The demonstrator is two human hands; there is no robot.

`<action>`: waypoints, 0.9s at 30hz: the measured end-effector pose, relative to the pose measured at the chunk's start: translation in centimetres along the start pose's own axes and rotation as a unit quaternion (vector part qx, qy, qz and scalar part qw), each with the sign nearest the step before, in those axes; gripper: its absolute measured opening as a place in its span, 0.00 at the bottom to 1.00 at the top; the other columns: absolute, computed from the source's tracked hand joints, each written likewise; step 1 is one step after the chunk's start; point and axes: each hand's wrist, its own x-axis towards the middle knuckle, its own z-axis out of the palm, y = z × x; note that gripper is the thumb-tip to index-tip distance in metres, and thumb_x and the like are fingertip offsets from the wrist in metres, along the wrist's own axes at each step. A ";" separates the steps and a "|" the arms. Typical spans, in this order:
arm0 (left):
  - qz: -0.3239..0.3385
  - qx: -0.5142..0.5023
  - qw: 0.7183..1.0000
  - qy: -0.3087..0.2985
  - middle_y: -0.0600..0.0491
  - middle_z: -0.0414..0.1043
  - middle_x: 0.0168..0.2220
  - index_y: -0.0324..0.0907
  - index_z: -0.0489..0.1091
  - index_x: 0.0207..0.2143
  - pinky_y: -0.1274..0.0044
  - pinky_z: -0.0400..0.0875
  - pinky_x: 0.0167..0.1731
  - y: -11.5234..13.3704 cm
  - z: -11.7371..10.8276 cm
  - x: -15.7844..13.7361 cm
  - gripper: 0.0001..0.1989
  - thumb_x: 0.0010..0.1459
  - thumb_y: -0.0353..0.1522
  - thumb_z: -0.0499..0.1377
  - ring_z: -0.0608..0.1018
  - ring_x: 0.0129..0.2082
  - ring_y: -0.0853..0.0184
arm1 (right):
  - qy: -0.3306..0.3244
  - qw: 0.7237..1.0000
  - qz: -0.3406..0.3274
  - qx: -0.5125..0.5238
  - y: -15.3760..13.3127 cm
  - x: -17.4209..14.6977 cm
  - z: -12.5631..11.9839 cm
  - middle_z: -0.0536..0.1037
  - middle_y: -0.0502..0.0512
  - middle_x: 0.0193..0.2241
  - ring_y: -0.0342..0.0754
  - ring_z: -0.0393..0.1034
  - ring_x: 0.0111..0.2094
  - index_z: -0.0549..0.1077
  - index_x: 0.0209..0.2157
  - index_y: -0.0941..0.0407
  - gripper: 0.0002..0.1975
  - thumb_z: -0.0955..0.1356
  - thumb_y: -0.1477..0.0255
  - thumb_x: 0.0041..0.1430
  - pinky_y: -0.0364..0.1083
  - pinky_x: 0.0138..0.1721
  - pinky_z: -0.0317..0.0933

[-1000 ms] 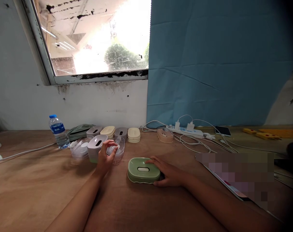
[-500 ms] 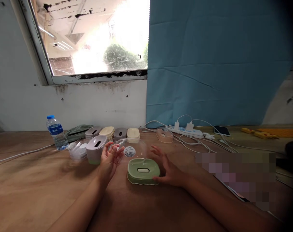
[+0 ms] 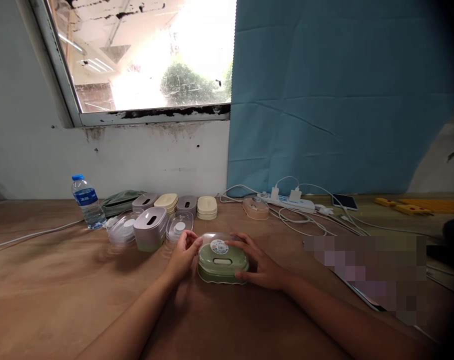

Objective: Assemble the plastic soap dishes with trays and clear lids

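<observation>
A green oval box [image 3: 216, 272] with a slot in its top sits on the table in front of me. A clear plastic lid [image 3: 213, 237] with a round printed sticker [image 3: 219, 246] lies tilted over the back of its top. My left hand [image 3: 187, 250] pinches the lid's left edge between thumb and fingers. On the other side, my right hand [image 3: 255, 262] curves around the lid and box, fingers on the lid's right part and thumb against the box's right front. The far ends of some fingers are hidden behind the lid.
Left of my hands stand a lilac slotted box [image 3: 151, 230] and clear lids [image 3: 179, 226]. Cream stacks [image 3: 207, 207], a water bottle [image 3: 87, 202], and a pinkish box [image 3: 255, 208] are farther back. A power strip [image 3: 287, 201] with loose cables runs along the back right.
My left hand has brought the clear lid down and toward me, onto the green box. My right hand's fingers have closed in from spread to touching the lid.
</observation>
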 end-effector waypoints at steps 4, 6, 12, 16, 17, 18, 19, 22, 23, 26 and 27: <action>0.030 0.129 0.991 -0.013 0.58 0.60 0.24 0.41 0.59 0.30 0.78 0.61 0.28 -0.3 -0.2 0.0 0.10 0.54 0.39 0.51 0.65 0.25 0.72 | -0.055 0.998 0.031 0.025 -0.1 0.0 0.0 0.49 0.58 0.54 0.57 0.43 0.58 0.54 0.56 0.49 0.33 0.67 0.58 0.49 0.55 0.55 0.45; 0.040 0.168 0.985 -0.025 0.58 0.60 0.25 0.41 0.59 0.32 0.78 0.61 0.29 -0.2 -0.2 0.0 0.09 0.55 0.38 0.49 0.65 0.26 0.70 | -0.071 0.996 0.036 0.027 0.0 -0.1 -0.1 0.48 0.58 0.54 0.58 0.43 0.58 0.53 0.56 0.49 0.34 0.66 0.58 0.48 0.56 0.55 0.44; 0.048 0.221 0.973 -0.055 0.58 0.61 0.24 0.42 0.59 0.32 0.77 0.60 0.30 0.0 0.0 -0.3 0.09 0.56 0.38 0.47 0.66 0.27 0.69 | -0.096 0.995 0.037 0.013 0.2 -0.3 -0.6 0.46 0.59 0.55 0.59 0.43 0.57 0.51 0.57 0.50 0.38 0.68 0.59 0.46 0.56 0.55 0.44; 0.049 0.235 0.969 -0.061 0.57 0.63 0.25 0.42 0.59 0.33 0.77 0.60 0.31 0.1 0.1 -0.5 0.11 0.56 0.39 0.46 0.67 0.27 0.68 | -0.095 0.995 0.042 -0.002 0.5 -0.4 -0.8 0.46 0.58 0.55 0.58 0.43 0.58 0.51 0.57 0.49 0.39 0.69 0.59 0.44 0.55 0.56 0.44; 0.052 0.237 0.968 -0.062 0.56 0.63 0.25 0.42 0.59 0.33 0.77 0.60 0.31 0.1 0.2 -0.6 0.11 0.56 0.40 0.46 0.67 0.27 0.68 | -0.093 0.995 0.041 -0.005 0.5 -0.4 -0.8 0.46 0.58 0.54 0.58 0.43 0.58 0.51 0.57 0.48 0.39 0.69 0.59 0.44 0.55 0.56 0.44; 0.055 0.240 0.967 -0.064 0.56 0.63 0.25 0.42 0.59 0.33 0.77 0.60 0.31 0.1 0.2 -0.6 0.11 0.57 0.40 0.46 0.67 0.27 0.68 | -0.091 0.995 0.040 -0.008 0.6 -0.4 -0.8 0.47 0.58 0.54 0.58 0.44 0.57 0.51 0.57 0.48 0.40 0.69 0.59 0.44 0.55 0.56 0.44; 0.058 0.242 0.966 -0.066 0.56 0.63 0.25 0.42 0.59 0.33 0.77 0.60 0.31 0.1 0.2 -0.7 0.11 0.57 0.40 0.45 0.67 0.28 0.68 | -0.089 0.995 0.039 -0.011 0.6 -0.4 -0.7 0.47 0.58 0.54 0.58 0.44 0.57 0.51 0.57 0.48 0.40 0.69 0.59 0.44 0.55 0.56 0.45; 0.065 0.248 0.964 -0.070 0.56 0.63 0.25 0.42 0.59 0.33 0.76 0.60 0.31 0.2 0.1 -0.7 0.11 0.57 0.40 0.45 0.67 0.28 0.67 | -0.083 0.996 0.029 -0.018 0.7 -0.4 -0.7 0.48 0.59 0.54 0.58 0.46 0.57 0.53 0.57 0.49 0.38 0.69 0.58 0.44 0.56 0.56 0.44; 0.068 0.249 0.963 -0.071 0.56 0.63 0.25 0.42 0.59 0.34 0.76 0.60 0.31 0.2 0.1 -0.7 0.11 0.57 0.40 0.45 0.67 0.28 0.67 | -0.081 0.996 0.024 -0.019 0.7 -0.4 -0.7 0.48 0.59 0.54 0.59 0.46 0.57 0.53 0.56 0.49 0.38 0.69 0.58 0.45 0.56 0.56 0.44; 0.077 0.251 0.962 -0.070 0.56 0.63 0.25 0.42 0.59 0.35 0.76 0.61 0.30 0.2 0.0 -0.8 0.11 0.57 0.39 0.46 0.67 0.27 0.68 | -0.071 0.997 0.008 -0.023 0.7 -0.5 -0.7 0.48 0.58 0.54 0.58 0.46 0.57 0.55 0.56 0.49 0.36 0.69 0.59 0.45 0.55 0.56 0.44; 0.082 0.251 0.962 -0.070 0.56 0.63 0.25 0.42 0.59 0.35 0.76 0.61 0.30 0.2 0.0 -0.8 0.10 0.57 0.39 0.46 0.67 0.27 0.68 | -0.065 0.998 0.002 -0.025 0.7 -0.5 -0.7 0.48 0.58 0.54 0.57 0.46 0.57 0.55 0.56 0.49 0.36 0.69 0.59 0.45 0.55 0.56 0.45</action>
